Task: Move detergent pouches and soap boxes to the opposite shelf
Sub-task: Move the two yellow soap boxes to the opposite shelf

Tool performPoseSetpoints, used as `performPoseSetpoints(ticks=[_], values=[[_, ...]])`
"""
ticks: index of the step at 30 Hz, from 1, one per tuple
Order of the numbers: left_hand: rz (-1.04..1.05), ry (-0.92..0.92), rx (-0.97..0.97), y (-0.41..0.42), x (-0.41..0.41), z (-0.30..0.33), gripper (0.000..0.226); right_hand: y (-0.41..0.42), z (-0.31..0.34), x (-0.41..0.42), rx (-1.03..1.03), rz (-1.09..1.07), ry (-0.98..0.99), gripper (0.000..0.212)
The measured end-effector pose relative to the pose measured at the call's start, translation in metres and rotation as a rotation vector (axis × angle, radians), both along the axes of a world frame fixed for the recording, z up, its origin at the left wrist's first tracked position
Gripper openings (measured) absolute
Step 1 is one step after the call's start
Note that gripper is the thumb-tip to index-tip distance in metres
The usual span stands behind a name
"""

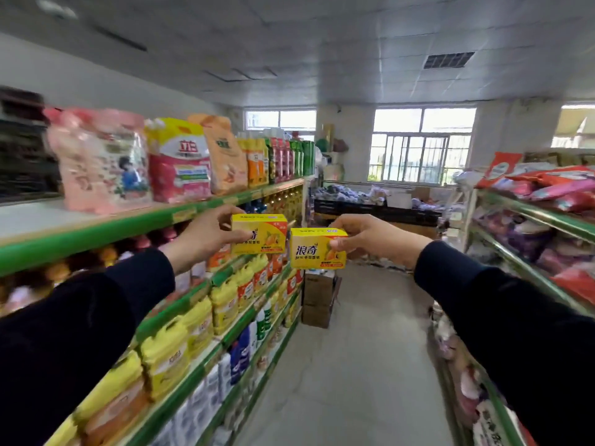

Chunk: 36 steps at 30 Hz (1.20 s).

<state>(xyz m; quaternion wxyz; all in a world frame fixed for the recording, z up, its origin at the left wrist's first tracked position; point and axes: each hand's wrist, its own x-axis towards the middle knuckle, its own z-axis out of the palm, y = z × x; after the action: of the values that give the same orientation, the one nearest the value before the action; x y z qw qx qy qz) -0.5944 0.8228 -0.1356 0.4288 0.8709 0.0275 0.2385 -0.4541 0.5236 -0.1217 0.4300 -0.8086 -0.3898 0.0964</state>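
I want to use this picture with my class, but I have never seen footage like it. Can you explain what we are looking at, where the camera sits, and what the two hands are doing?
There is no machine here. A person wears one wide-angle camera on the head, so the picture looks forward and down along both dark sleeves, and the wide lens bends the edges.

The place is a shop aisle. The left shelf, edged in green, carries upright detergent pouches on top and yellow packs below. The right shelf holds soft red and pink bags lying flat.

The left hand pinches one yellow soap box. The right hand pinches a second yellow soap box. Both boxes are in the air, over the aisle floor, resting on neither shelf.
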Motion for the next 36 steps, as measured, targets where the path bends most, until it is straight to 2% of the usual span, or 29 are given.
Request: performPoseSetpoints(ticks=[5,7,10,14,20,24,27,36], values=[[0.17,-0.053,-0.009,0.076,-0.106,0.007,0.042,0.101,0.005,-0.047,0.055,0.186,0.004,0.033],[0.273,-0.07,0.025,0.107,-0.159,0.012,0.033,0.15,0.008,-0.072,0.089,0.273,0.005,0.032],[0.407,-0.068,0.091,0.135,-0.222,0.02,0.039,0.205,0.014,-0.104,0.15,0.402,0.05,0.028],[0.58,-0.085,0.105,0.167,-0.301,0.033,0.034,0.274,0.022,-0.153,0.193,0.514,0.021,0.016],[0.809,-0.085,0.117,0.208,-0.397,0.049,0.037,0.369,0.034,-0.216,0.211,0.661,0.032,0.024],[0.937,-0.071,0.155,0.226,-0.434,0.047,0.042,0.415,0.04,-0.242,0.217,0.737,0.023,0.026],[1.012,-0.079,0.169,0.235,-0.452,0.041,0.03,0.451,0.044,-0.254,0.232,0.803,0.023,0.025],[1.228,0.082,0.318,0.25,-0.476,0.017,0.031,0.535,0.049,-0.284,0.309,0.905,0.061,0.015]])
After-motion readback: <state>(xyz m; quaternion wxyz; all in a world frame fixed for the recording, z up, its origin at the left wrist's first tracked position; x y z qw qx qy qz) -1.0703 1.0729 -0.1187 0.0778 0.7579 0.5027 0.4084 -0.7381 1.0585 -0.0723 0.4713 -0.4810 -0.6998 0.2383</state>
